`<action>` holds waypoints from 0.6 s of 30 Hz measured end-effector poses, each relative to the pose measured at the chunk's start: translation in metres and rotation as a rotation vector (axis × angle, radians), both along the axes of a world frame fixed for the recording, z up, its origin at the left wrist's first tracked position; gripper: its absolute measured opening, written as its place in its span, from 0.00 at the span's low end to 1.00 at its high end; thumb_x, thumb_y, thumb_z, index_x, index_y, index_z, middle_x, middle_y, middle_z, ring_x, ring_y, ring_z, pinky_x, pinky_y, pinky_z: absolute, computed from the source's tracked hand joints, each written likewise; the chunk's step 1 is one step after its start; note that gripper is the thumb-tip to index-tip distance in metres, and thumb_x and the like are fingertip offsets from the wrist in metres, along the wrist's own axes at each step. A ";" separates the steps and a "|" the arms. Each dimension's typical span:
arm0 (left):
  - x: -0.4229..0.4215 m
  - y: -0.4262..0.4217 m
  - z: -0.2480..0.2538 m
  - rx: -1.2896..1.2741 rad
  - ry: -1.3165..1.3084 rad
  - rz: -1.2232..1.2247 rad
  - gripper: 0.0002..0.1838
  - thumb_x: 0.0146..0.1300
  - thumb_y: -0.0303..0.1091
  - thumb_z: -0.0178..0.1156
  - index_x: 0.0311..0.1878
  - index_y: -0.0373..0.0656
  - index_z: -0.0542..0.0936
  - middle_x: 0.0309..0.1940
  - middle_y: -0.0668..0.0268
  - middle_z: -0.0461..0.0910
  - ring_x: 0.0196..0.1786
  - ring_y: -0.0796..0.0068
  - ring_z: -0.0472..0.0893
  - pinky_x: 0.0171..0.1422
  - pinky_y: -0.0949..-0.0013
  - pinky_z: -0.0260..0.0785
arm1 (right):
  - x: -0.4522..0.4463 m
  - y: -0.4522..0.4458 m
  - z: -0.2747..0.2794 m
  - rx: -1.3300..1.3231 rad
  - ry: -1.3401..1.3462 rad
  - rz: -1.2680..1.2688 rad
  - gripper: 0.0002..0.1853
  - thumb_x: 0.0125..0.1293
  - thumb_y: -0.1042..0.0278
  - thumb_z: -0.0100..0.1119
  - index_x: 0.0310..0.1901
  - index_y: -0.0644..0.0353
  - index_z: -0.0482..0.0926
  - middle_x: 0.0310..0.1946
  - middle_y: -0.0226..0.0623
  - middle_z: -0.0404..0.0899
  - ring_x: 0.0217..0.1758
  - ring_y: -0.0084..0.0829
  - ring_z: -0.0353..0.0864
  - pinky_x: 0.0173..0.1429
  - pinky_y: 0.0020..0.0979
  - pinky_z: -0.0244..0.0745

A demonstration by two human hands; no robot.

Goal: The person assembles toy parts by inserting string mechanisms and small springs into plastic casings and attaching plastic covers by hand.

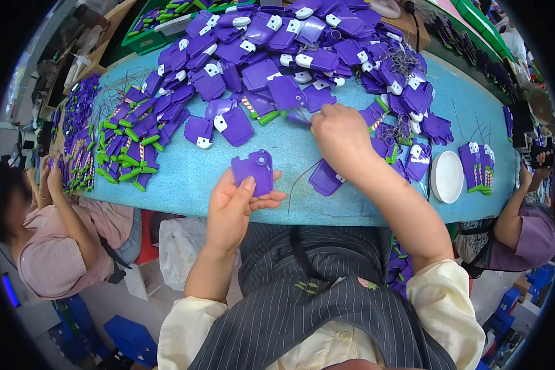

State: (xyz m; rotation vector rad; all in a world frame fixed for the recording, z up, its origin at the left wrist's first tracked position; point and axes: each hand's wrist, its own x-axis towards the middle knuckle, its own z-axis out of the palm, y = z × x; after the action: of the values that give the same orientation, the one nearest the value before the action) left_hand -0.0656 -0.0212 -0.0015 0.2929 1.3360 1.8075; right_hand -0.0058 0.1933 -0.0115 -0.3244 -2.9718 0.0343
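Pink-sleeved co-worker [55,253]: seen well left of the purple heap [283,38], with both hands raised.
Green-ended pieces [129,142]: piled at the left edge of the heap.
Left hand [228,200]: placed on the near side of the heap, apart from it; a purple plate [253,172] is pinched between thumb and fingers, its round hole uppermost.
Loose plates [235,126]: strewn just before the heap, white-tipped.
Lone plate [325,179]: laid nearer than the heap, partly covered by the right forearm.
Right hand [342,132]: held at the near edge of the heap, fingers drawn together; whether anything is pinched cannot be told, the fingertips being blurred.
White dish [447,177]: set right of the heap, nearer.
Striped pieces [476,166]: grouped farther right of the heap.
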 end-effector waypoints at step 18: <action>0.013 0.024 -0.011 -0.114 0.130 -0.170 0.13 0.70 0.31 0.45 0.54 0.35 0.68 0.43 0.62 0.78 0.40 0.79 0.79 0.46 0.75 0.71 | 0.058 -0.058 0.001 -0.169 0.708 0.057 0.18 0.46 0.61 0.68 0.38 0.56 0.75 0.39 0.35 0.74 0.41 0.38 0.75 0.47 0.39 0.67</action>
State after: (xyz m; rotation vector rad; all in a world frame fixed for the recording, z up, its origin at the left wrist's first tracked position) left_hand -0.0528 0.0029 -0.0129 0.4542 1.4528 1.5870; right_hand 0.0525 0.1351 -0.0107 -0.1911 -2.2762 0.3331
